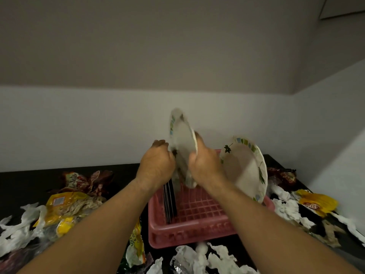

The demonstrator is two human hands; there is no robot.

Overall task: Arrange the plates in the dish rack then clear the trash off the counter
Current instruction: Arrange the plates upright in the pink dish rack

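Head view looks down on two bare forearms reaching over a pink plastic slatted dish rack that sits in the middle of a dark counter. Both hands hold one white round paper plate with a coloured patterned rim, which stands on edge and tilts slightly left above the rack's back half. The left hand has its fingers curled in against the plate's left side. The right hand grips the right rim, with fingers wrapped over the edge. The plate is blurred, so how low its bottom edge reaches in the rack cannot be told.

A second white paper plate with a leaf-and-square rim leans upright at the rack's right end, its face turned towards the hands. A few thin dark flat plates stand on edge in the rack's left side, just below the left wrist.

Trash lies on the counter on every near side of the rack. On the left are crumpled white tissues, a yellow snack wrapper and a red-brown wrapper. On the right are more white tissue scraps and another yellow wrapper. Torn white tissue pieces lie in front of the rack.
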